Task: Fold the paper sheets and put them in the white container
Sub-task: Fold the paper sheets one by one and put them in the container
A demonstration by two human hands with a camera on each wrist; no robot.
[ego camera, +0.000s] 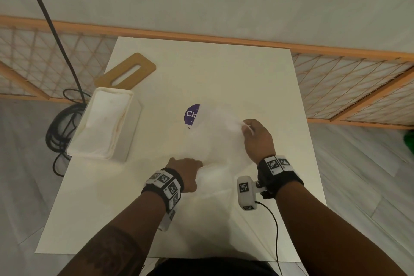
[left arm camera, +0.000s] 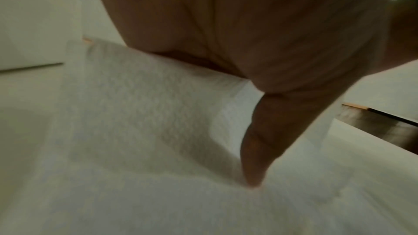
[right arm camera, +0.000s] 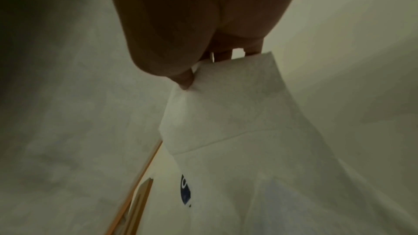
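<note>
1. Two hands work one thin white paper sheet (ego camera: 212, 132) near the middle of the worktop (ego camera: 257, 74), a flat, matte, off-white rectangular surface.
2. The right hand (ego camera: 257, 139) pinches the sheet's far right corner between thumb and fingers and lifts it off the worktop; the right wrist view shows the thumb tip (right arm camera: 185, 81) pressed against the raised corner.
3. The left hand (ego camera: 187, 170) is at the sheet's near edge with fingers curled onto the paper; in the left wrist view one finger (left arm camera: 255, 158) points straight down and presses its tip on the paper, while a raised flap stands behind it.
4. The sheet has a soft, embossed, quilted texture and looks slightly translucent; part of it lies flat, part is lifted and blurred.
5. The white container (ego camera: 107, 123), a rectangular, round-cornered box, stands at the worktop's left edge and holds soft white paper layers.
6. A flat tan wooden lid (ego camera: 127, 71) with an oblong slot lies behind the container, toward the far left corner.
7. A round purple sticker (ego camera: 191, 115) with white letters sits at the worktop's centre, partly covered by the sheet.
8. Black cables (ego camera: 60, 127) coil on the floor beside the left edge.
</note>
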